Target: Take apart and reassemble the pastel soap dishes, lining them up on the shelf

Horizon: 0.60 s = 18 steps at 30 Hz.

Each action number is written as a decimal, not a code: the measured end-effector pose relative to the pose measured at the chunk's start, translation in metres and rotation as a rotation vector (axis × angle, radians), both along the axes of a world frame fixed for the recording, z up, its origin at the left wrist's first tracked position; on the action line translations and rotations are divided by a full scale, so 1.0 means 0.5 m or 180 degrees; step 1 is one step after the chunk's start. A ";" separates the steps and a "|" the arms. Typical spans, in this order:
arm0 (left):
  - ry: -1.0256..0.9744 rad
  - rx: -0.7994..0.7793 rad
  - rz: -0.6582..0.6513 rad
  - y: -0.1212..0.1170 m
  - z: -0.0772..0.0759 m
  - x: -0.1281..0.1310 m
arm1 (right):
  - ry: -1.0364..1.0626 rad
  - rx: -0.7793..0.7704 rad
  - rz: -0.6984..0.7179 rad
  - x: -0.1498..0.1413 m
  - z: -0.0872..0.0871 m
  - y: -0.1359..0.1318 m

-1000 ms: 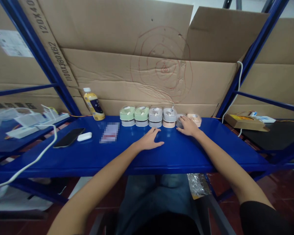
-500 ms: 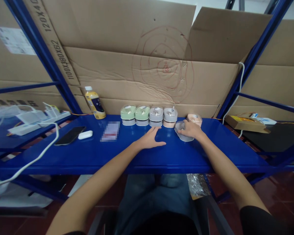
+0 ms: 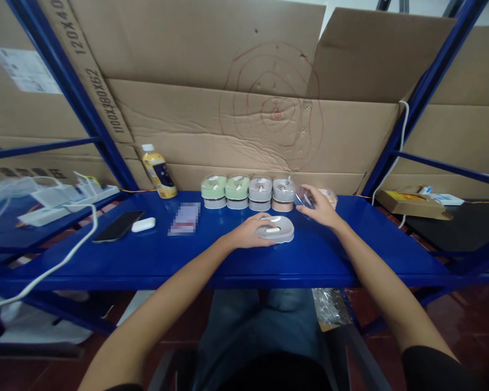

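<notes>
My left hand [image 3: 252, 232] grips the left end of a grey oval box [image 3: 286, 230] low over the blue tabletop, its fingers around the rim. A small white piece lies in the middle of its top. My right hand [image 3: 321, 208], fingers curled, holds a clear plastic cover [image 3: 303, 196], tilted, beside the back row. Partly behind that hand sits a peach-coloured box [image 3: 331, 196]. The row holds two green-topped boxes [image 3: 213, 187] [image 3: 237, 187] and two grey-topped boxes [image 3: 260, 189] [image 3: 283, 190], each stacked on a lower box.
Left on the blue table [image 3: 228, 266] are a yellow drink bottle [image 3: 158, 172], a blurred-out card [image 3: 184, 219], a black phone [image 3: 118, 226] and a white earbud case [image 3: 143, 225]. A white cable [image 3: 65, 266] crosses the left edge. Cardboard [image 3: 187, 125] stands behind.
The grey box has moved left from under my right hand into my left hand, which has closed on it. My right hand has risen slightly and now has the clear cover.
</notes>
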<state>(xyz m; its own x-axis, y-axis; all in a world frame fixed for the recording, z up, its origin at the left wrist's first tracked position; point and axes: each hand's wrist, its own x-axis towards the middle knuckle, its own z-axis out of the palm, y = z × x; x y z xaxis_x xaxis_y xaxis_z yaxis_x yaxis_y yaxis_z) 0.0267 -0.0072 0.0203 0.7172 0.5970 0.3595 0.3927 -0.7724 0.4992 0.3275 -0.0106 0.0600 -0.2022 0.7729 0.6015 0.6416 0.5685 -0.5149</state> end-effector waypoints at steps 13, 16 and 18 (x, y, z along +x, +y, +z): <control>-0.1109 0.0265 0.1467 0.038 0.018 -0.044 | 0.0209 -0.0169 -0.0349 0.038 -0.030 0.037; -0.0942 0.0328 0.1607 0.035 0.021 -0.049 | 0.0351 -0.0219 -0.0304 0.041 -0.031 0.040; -0.0723 0.0365 0.1304 0.023 0.024 -0.043 | 0.0439 -0.0213 -0.0241 0.041 -0.030 0.038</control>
<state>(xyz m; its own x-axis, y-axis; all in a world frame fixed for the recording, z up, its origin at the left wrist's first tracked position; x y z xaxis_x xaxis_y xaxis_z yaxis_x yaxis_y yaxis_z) 0.0050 0.0043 0.0323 0.3269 0.7614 0.5598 0.5671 -0.6319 0.5283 0.3479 0.0085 0.0448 -0.0611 0.8221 0.5661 0.6019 0.4827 -0.6361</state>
